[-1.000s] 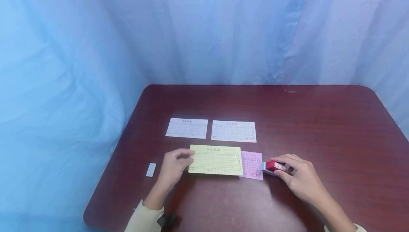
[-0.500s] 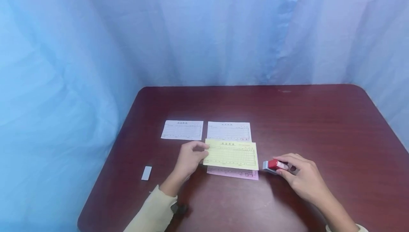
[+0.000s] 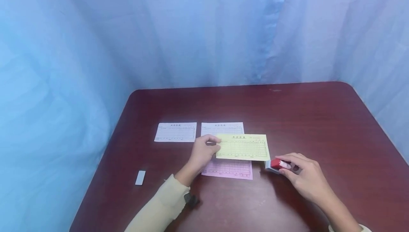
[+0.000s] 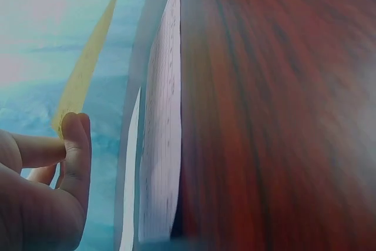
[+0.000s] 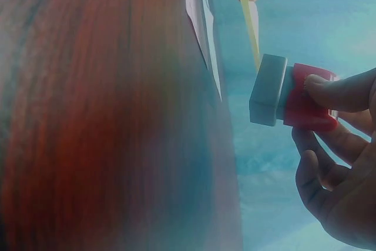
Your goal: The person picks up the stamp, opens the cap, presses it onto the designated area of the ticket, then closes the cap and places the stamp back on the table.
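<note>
My left hand [image 3: 203, 152] pinches the left edge of a yellow printed form [image 3: 242, 147] between thumb and fingers. In the left wrist view the yellow form [image 4: 88, 63] is raised off the table. Beneath it lies a pink form [image 3: 227, 170] with a red stamp mark at its lower right; its upper part is covered. To the right, my right hand [image 3: 305, 175] grips a red stamp [image 3: 278, 164] with a grey base. The right wrist view shows the stamp [image 5: 308, 97] held up above the table, its grey end pointing toward the yellow form.
Two white forms lie farther back: a left one [image 3: 175, 132] fully visible, and a right one [image 3: 220, 128] partly covered by the yellow form. A small light-grey flat piece [image 3: 140, 177] sits at the left. Blue curtains [image 3: 191, 29] hang around the dark red table [image 3: 303, 118].
My left hand has carried the yellow form to the right and away from me, over the pink form and part of the right white form. My right hand keeps the stamp in nearly the same place.
</note>
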The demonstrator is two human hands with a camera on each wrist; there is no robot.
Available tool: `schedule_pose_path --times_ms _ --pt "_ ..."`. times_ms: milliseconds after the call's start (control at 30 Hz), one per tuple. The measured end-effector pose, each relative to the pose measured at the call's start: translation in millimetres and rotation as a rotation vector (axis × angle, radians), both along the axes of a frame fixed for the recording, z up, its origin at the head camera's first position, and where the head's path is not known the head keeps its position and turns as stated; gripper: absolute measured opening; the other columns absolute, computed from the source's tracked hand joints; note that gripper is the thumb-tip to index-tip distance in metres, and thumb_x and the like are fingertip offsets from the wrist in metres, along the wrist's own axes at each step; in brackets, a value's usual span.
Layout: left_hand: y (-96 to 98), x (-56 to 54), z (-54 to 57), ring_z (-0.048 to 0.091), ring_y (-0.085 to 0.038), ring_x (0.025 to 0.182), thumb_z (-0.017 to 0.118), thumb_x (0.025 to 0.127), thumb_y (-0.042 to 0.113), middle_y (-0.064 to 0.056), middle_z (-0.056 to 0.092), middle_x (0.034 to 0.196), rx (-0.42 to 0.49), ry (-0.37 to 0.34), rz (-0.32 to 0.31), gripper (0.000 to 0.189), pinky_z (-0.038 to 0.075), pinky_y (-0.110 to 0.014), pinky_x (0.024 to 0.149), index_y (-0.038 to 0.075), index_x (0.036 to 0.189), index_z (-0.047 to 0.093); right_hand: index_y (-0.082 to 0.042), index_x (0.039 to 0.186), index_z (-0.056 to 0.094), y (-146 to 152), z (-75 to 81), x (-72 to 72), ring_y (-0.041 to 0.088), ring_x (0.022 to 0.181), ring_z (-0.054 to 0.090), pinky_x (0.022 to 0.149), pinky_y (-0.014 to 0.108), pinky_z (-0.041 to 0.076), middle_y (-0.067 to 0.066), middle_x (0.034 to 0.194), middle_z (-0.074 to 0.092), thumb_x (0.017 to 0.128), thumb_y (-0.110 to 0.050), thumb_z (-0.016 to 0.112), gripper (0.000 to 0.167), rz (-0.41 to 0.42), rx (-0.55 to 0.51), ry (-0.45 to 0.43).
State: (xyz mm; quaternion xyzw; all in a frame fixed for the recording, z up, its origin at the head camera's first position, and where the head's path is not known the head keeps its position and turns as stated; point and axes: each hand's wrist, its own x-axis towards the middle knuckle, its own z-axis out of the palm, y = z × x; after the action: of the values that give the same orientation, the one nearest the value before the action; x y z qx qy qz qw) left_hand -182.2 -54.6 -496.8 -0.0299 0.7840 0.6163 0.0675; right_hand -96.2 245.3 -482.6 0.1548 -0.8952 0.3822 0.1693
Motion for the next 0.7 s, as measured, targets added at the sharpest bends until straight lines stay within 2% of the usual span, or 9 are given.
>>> schedule_pose_path --times_ms 167,267,467,700 --pt "12.6 -2.9 -3.0 0.069 -0.015 0.078 0.072 0.082 -0.005 -0.008 0.068 0.109 0.000 0.010 -0.006 0.019 0.059 -0.028 0.064 0.005 0.098 0.073 -0.009 0.104 0.077 1.7 -0.8 1.9 0.001 0.076 0.058 0.067 0.010 0.047 -0.007 0.093 0.070 0.066 0.007 0.088 0.042 0.002 0.000 0.007" --pt "16.2 -3.2 -5.3 0.066 -0.012 0.073 0.072 0.082 -0.005 -0.007 0.067 0.109 -0.009 0.002 0.005 0.019 0.057 -0.025 0.061 0.006 0.097 0.073 -0.010 0.103 0.077 2.1 0.0 1.8 0.002 0.075 0.058 0.066 0.010 0.047 -0.007 0.092 0.070 0.065 0.008 0.089 0.043 0.001 0.002 0.025" --pt "23.3 -8.9 -6.5 0.051 -0.008 0.055 0.072 0.083 -0.002 -0.009 0.066 0.116 -0.047 0.022 0.013 0.019 0.047 -0.020 0.050 0.008 0.099 0.074 -0.010 0.102 0.078 4.3 2.2 0.6 0.002 0.074 0.058 0.066 0.010 0.047 -0.006 0.091 0.070 0.063 0.008 0.090 0.044 -0.020 0.003 0.044" --pt "34.7 -11.3 -7.3 0.044 -0.006 0.050 0.072 0.085 0.000 -0.010 0.066 0.121 -0.100 0.014 -0.015 0.018 0.040 -0.017 0.043 0.009 0.101 0.074 -0.009 0.102 0.077 8.0 -0.1 1.2 0.002 0.075 0.058 0.067 0.010 0.047 -0.006 0.092 0.070 0.063 0.008 0.090 0.044 -0.028 0.008 0.051"
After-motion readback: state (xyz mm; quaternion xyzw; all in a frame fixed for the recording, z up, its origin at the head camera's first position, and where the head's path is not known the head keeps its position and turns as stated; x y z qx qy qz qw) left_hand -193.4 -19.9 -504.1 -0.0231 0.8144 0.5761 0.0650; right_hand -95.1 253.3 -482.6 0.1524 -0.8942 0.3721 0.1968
